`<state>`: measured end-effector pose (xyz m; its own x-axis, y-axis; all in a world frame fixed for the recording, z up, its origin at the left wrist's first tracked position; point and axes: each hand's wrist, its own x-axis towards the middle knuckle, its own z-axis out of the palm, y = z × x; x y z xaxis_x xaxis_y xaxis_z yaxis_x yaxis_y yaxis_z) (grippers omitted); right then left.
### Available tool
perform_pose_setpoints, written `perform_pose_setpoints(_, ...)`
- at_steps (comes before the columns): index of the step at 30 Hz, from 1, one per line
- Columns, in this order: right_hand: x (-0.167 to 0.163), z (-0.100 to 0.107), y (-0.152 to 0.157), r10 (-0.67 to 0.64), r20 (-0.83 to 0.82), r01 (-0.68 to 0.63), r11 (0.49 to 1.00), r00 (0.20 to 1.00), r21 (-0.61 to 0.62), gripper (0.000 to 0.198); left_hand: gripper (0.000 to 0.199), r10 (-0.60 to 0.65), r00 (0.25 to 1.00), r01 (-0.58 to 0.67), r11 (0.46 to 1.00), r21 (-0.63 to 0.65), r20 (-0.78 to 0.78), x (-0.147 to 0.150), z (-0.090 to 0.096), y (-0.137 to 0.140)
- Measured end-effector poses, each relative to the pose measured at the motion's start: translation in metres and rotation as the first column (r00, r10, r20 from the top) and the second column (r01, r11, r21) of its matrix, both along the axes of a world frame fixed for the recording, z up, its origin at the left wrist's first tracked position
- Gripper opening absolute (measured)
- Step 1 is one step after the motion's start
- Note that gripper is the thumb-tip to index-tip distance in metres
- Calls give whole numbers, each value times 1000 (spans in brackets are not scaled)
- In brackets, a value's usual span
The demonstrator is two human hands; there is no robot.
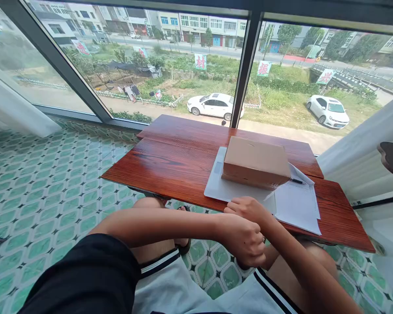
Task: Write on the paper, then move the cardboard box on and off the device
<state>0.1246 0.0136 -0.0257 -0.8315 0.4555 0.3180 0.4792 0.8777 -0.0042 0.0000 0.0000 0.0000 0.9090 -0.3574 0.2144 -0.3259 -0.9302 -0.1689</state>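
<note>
Single head view, high — looking forward-down, close over table (170, 165)

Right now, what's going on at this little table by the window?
A person sits at a low wooden table facing a big window. Their right hand rests at the near edge of a white sheet-like pad, and the left hand lies over the right wrist, holding nothing that shows. On the pad sits a closed cardboard box. Beside it lie printed papers with a pen on them.
</note>
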Motion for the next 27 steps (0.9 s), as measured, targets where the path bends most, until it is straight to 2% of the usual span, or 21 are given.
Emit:
perform_pose_setpoints(2, 20, 17, -7, -64, -111, 81, 984, 992, 160, 27, 34, -19, 1000, 19, 999, 45, 3, -1, 12, 3)
perform_pose_setpoints(3, 30, 26, -11, -109, -162, 141, 970, 981, 200, 29, 33, -22, 1000, 20, 997, 69, 19, -2, 17, 3)
perform_pose_setpoints(6, 65, 49, -24, -244, -268, 300, 935, 932, 191, 32, 27, -8, 997, -3, 991, 132, 80, -6, 25, 2)
perform_pose_setpoints(8, 92, 56, -28, -365, -364, 442, 884, 857, 155, 33, 25, 8, 997, -20, 986, 165, 78, -6, 24, 0)
perform_pose_setpoints(9, 106, 56, -28, -449, -421, 544, 829, 788, 132, 33, 25, 14, 998, -25, 983, 179, 62, -5, 23, -1)
perform_pose_setpoints(10, 119, 54, -26, -543, -477, 657, 747, 691, 100, 34, 25, 19, 999, -27, 981, 192, 43, -2, 21, -2)
perform_pose_setpoints(12, 145, 44, -20, -718, -528, 842, 540, 454, -10, 33, 24, 30, 1000, -30, 977, 213, 7, 6, 17, -1)
perform_pose_setpoints(14, 166, 29, -12, -828, -494, 916, 376, 265, -138, 30, 24, 43, 999, -37, 974, 224, -18, 19, 12, 0)
perform_pose_setpoints(15, 175, 20, -8, -865, -455, 925, 327, 210, -195, 25, 23, 50, 998, -43, 973, 227, -25, 27, 10, 1)
perform_pose_setpoints(17, 187, 4, 0, -916, -353, 914, 298, 192, -275, 12, 22, 55, 998, -45, 971, 235, -36, 44, 5, 3)
perform_pose_setpoints(18, 190, -3, 4, -930, -299, 909, 302, 214, -286, 15, 21, 55, 998, -45, 970, 239, -33, 53, 2, 5)
perform_pose_setpoints(20, 193, -15, 13, -942, -183, 915, 321, 282, -244, 35, 18, 47, 999, -42, 968, 247, -13, 70, -5, 7)
perform_pose_setpoints(22, 192, -23, 22, -956, -72, 933, 294, 286, -206, 46, 17, 38, 999, -42, 966, 256, 19, 85, -12, 10)
perform_pose_setpoints(27, 187, -33, 40, -956, 66, 941, 265, 284, -212, 42, 24, 41, 998, -56, 951, 304, 56, 117, -30, 18)
